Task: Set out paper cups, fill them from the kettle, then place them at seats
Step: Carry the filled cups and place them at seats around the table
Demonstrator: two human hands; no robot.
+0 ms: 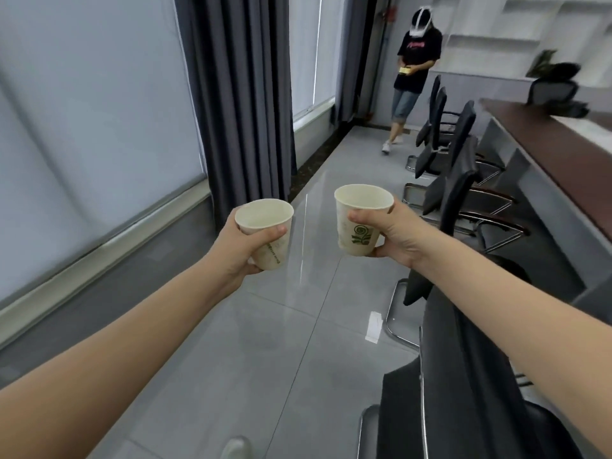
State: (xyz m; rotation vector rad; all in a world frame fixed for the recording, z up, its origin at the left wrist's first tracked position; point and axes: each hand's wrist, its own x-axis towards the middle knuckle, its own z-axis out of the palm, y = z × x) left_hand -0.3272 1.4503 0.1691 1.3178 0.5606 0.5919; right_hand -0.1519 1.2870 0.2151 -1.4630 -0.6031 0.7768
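Note:
I hold two cream paper cups out in front of me over the grey tiled floor. My left hand [243, 250] grips the left paper cup [270, 240], which tilts slightly and shows small print on its side. My right hand [395, 235] grips the right paper cup [359, 223], upright, with a green plant logo facing me. Both cups are apart, about a hand's width between them. Their insides look pale; I cannot tell whether liquid is in them. No kettle is in view.
A row of black office chairs [463, 180] lines the right side along a long dark-topped table [563, 160]. Grey curtains [238, 94] and blinds run along the left wall. A person [414, 71] stands at the far end of the aisle. A white paper scrap [374, 326] lies on the floor.

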